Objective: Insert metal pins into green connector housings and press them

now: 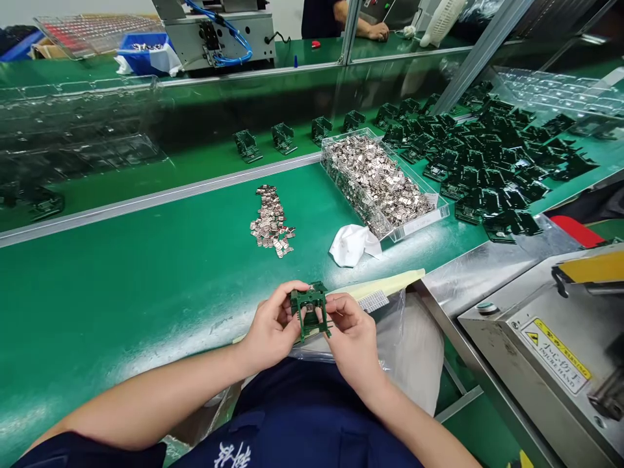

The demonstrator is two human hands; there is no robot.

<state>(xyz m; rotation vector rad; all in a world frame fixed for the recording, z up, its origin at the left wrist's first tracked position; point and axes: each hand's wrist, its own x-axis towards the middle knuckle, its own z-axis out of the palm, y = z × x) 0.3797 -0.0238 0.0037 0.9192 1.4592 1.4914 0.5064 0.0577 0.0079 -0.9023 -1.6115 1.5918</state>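
Note:
Between my two hands, just over the near edge of the bench, is a dark green plastic frame (312, 300) with an opening in its middle. My left hand (275, 325) grips its left side, with fingers and thumb closed on it. On the other side my right hand (353, 331) holds the frame with bent fingers, its thumb reaching toward the opening. A small metal piece seems to sit inside the opening, too small to make out. Beyond my hands lies a loose pile of small silvery metal pieces (272, 221). A clear plastic box (419, 224) full of similar pieces stands to its right.
Many green frames (487, 156) are heaped at the right, and several stand in a row behind the metal rail (219, 180). A crumpled white cloth (348, 246) lies before the box. A metal machine (546, 338) flanks me at right. Across the bench, a person's hand (377, 31) rests.

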